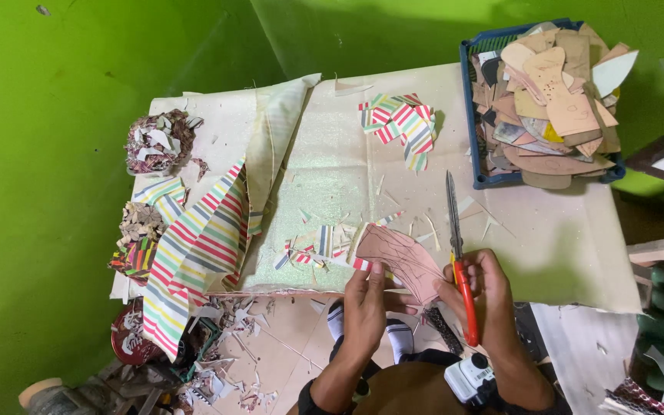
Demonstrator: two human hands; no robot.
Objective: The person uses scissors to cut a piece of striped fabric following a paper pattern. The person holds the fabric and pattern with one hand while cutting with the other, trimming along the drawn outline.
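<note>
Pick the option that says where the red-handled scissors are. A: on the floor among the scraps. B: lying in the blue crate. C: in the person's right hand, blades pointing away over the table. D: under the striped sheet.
C: the right hand grips the red-handled scissors, whose blades reach away across the table, while the left hand holds the pinkish pattern piece.

Scissors (456,253) — bright metal blades, glossy red plastic handles; pattern piece (401,261) matt pinkish card (creased).
</note>
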